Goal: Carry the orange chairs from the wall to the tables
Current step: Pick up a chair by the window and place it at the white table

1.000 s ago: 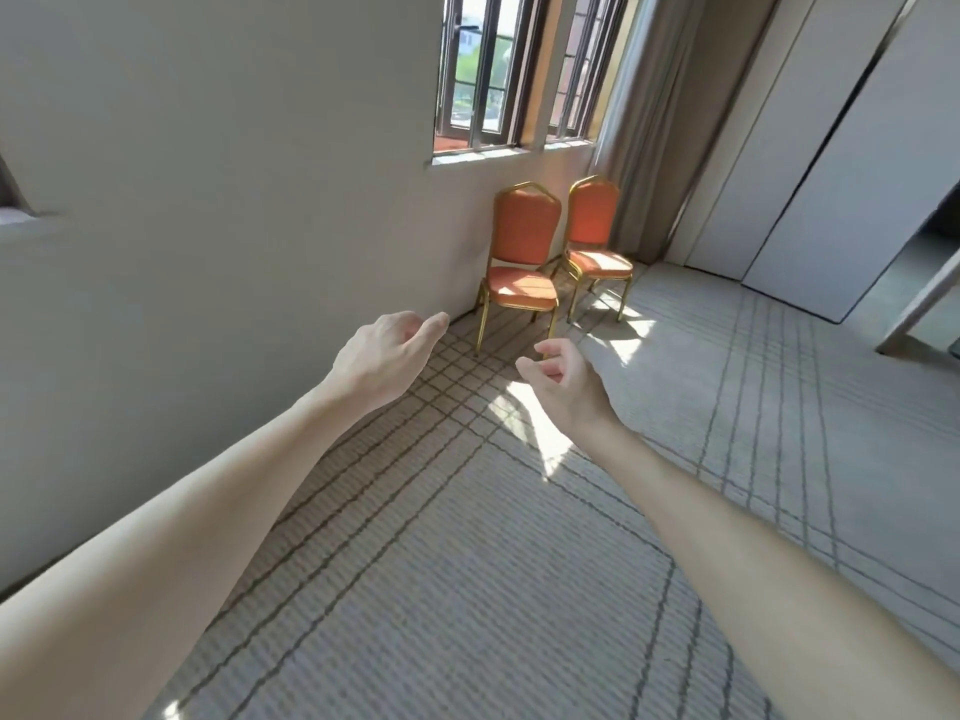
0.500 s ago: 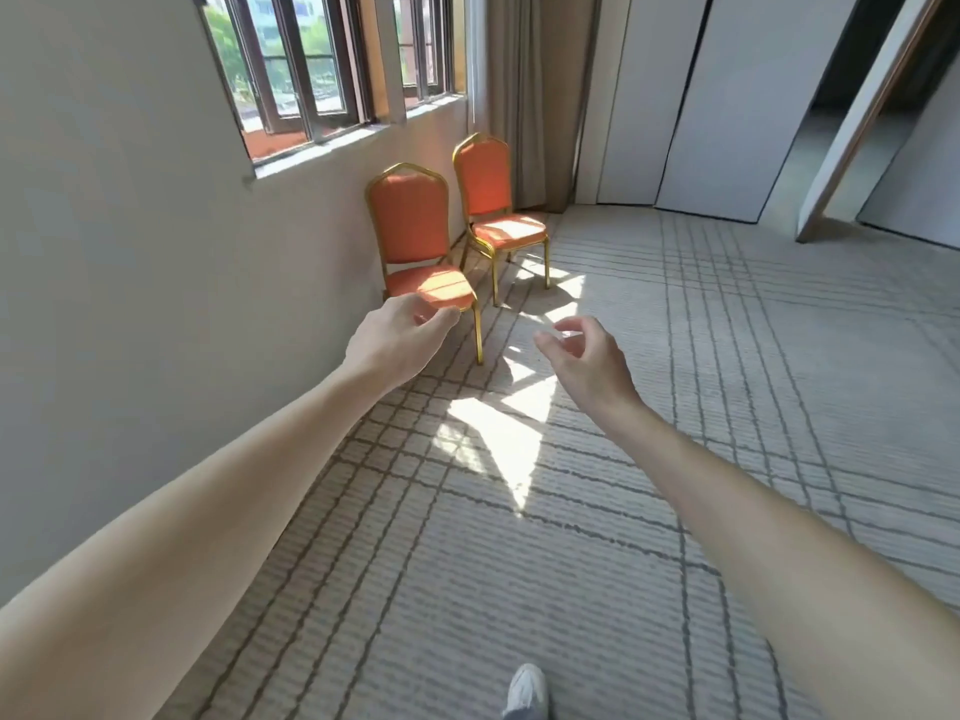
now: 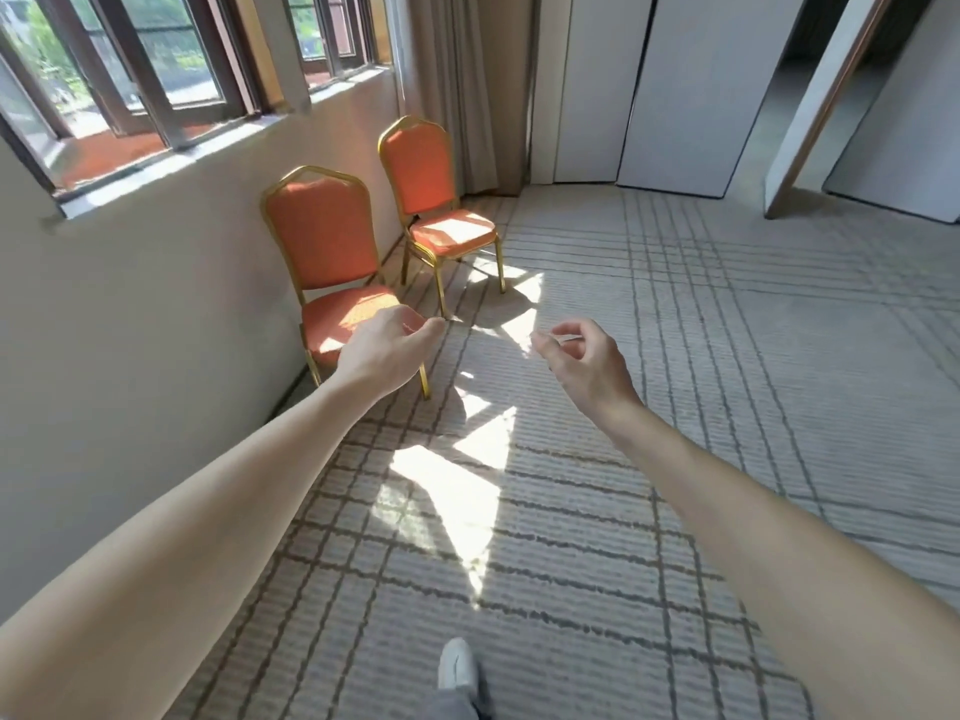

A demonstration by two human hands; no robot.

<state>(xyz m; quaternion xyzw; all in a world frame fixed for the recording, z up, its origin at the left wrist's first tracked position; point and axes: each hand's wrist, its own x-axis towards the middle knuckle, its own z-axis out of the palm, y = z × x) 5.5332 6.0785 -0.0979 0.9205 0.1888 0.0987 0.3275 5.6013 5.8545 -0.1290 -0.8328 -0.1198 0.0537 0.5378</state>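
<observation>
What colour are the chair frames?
Gold, on the near chair and far chair alike; head view shows it best.

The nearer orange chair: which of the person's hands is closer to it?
Left. The left hand hangs just before the seat of the near chair, overlapping it in view and holding nothing. The right hand hangs over the carpet, off to the chair's right.

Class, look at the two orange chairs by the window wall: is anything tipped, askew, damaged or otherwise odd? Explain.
Nothing stands out. The near chair and the far chair both stand upright on the carpet, backs toward the wall, with no visible damage. The left hand and right hand hold nothing.
</observation>
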